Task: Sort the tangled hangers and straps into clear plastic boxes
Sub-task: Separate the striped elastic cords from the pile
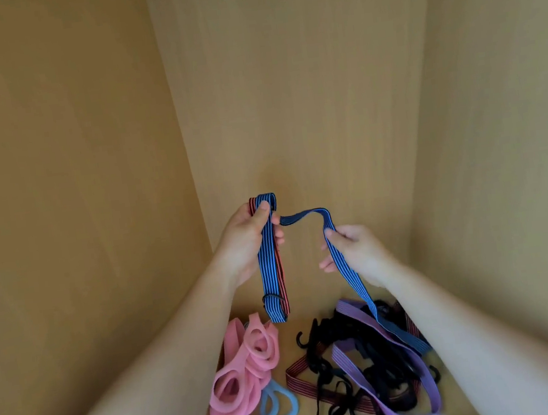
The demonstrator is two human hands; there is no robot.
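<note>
- Left hand (251, 234): thumb and fingers curled round folded top of blue striped strap (267, 263), held up above the heap.
- Right hand (357, 249): pinches same strap further along; tail hangs down into the tangle.
- Pink bands (247, 365), pale blue bands (273, 412): piled lower left on wooden floor (312, 302).
- Purple strap (343, 359), black hooks (329, 335), red striped strap (295, 375): tangled together, lower right.
</note>
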